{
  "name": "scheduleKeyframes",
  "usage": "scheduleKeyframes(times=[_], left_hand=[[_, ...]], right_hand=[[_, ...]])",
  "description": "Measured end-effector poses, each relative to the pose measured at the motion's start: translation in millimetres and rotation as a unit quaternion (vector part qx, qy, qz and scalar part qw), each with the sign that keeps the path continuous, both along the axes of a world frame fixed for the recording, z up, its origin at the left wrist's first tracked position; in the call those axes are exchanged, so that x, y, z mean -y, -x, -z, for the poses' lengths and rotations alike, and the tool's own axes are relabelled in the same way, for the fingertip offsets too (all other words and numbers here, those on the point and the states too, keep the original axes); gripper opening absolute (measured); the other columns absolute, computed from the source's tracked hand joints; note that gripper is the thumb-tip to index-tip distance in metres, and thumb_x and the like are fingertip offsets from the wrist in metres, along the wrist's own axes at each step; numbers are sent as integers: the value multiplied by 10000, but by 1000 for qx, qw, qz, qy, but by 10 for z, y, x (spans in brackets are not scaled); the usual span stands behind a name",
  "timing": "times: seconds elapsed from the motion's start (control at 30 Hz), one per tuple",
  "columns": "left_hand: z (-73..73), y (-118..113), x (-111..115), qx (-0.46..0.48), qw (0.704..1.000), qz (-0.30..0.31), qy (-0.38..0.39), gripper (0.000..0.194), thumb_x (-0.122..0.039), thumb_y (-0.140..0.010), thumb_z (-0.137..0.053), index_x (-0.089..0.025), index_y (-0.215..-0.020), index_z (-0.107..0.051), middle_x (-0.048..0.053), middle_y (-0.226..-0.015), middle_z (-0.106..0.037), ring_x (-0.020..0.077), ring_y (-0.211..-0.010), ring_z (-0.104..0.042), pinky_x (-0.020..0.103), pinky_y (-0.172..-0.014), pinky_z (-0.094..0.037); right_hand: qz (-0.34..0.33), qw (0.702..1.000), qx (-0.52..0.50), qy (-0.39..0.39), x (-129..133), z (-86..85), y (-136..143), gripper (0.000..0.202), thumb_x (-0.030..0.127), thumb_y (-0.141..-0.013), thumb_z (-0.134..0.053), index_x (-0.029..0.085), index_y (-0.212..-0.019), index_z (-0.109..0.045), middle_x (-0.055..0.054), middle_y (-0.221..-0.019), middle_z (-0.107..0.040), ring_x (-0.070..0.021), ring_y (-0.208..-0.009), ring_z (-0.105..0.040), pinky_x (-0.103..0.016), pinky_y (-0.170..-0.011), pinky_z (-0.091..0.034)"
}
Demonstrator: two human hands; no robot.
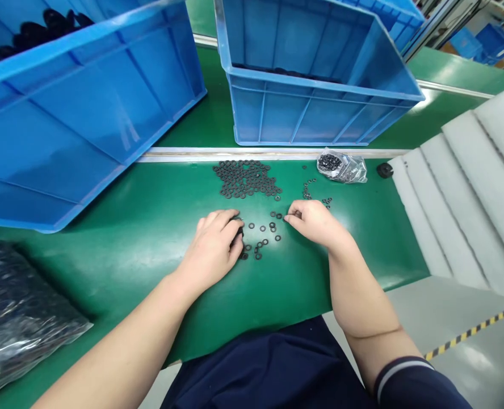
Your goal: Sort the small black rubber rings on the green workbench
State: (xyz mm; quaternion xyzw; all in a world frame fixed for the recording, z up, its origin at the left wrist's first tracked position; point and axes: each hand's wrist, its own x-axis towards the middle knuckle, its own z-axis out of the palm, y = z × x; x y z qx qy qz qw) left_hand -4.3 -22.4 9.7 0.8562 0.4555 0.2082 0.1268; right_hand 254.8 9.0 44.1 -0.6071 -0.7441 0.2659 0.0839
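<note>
My left hand [213, 244] is curled on the green worktable, its fingers and thumb closed around some small black rings that it partly hides. My right hand [314, 220] makes a pinch to the right of the loose rings; a bit of black shows at its fingertips, seemingly one ring. Between the hands, several flat black rings [263, 228] lie scattered, a few overlapping. Beyond them spreads a flat, single-layer patch of black rings [246, 179]. Smaller dark pieces [306, 192] lie just past my right hand.
A clear bag of small black parts [341, 166] and a round black piece [385, 170] lie at the right, near white foam slabs [460, 193]. Blue crates [320, 108] [85, 125] stand behind and left. A large plastic bag [22, 318] lies front left.
</note>
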Motion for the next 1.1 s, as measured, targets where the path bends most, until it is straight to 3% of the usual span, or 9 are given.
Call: scheduleKeyframes(times=[0.17, 0.33, 0.47, 0.7, 0.97, 1.1], left_hand=[[-24, -25, 19, 15, 1000, 5, 4, 286, -306, -934, -510, -168, -1152, -635, 190, -1306, -573, 343, -1202, -519, 531, -947, -457], [-19, -65, 60, 10, 997, 77, 27, 447, -388, -919, -575, -230, -1337, -578, 189, -1541, -375, 398, -1421, -338, 652, -1110, -315], [25, -77, 77, -17, 996, 83, 42, 511, -414, -931, -568, -253, -1414, -522, 175, -1624, -230, 410, -1492, -208, 668, -1147, -257], [75, -56, 30, 29, 999, 37, 23, 247, -274, -967, -483, -219, -1104, -681, 155, -1431, -517, 339, -1401, -400, 609, -1117, -348], [115, -51, 1, 62, 998, 18, 23, 150, -241, -940, -519, -192, -967, -658, 154, -1355, -583, 325, -1350, -459, 577, -1095, -381], [114, -73, 9, 60, 998, 31, 19, 170, -222, -942, -506, -201, -952, -674, 131, -1364, -592, 309, -1369, -447, 584, -1139, -328]], right_hand=[[-2, 999, -34, -18, 21, -28, 35, 69, 149, -835, -660, 185, -776, -652, 27, -654, -618, -118, -616, -528, -240, -609, -338], [-52, 998, -21, -8, 84, -5, 204, 87, 223, -794, -762, 191, -827, -688, 29, -657, -607, -123, -626, -513, -244, -611, -332], [-83, 996, 15, -9, 112, 12, 299, 18, 177, -841, -679, 185, -833, -693, -11, -730, -649, -146, -672, -542, -258, -644, -356], [-107, 993, 50, -6, 136, -46, 296, 173, 145, -893, -559, 185, -793, -695, -60, -831, -706, -187, -758, -607, -280, -695, -382], [-32, 998, 38, -32, 77, -18, 244, 137, 196, -920, -574, 180, -884, -705, -61, -855, -702, -189, -781, -607, -284, -708, -395], [-55, 997, 25, -48, 85, 24, 291, 80, 229, -876, -668, 197, -933, -714, -41, -841, -673, -175, -764, -581, -279, -715, -405]])
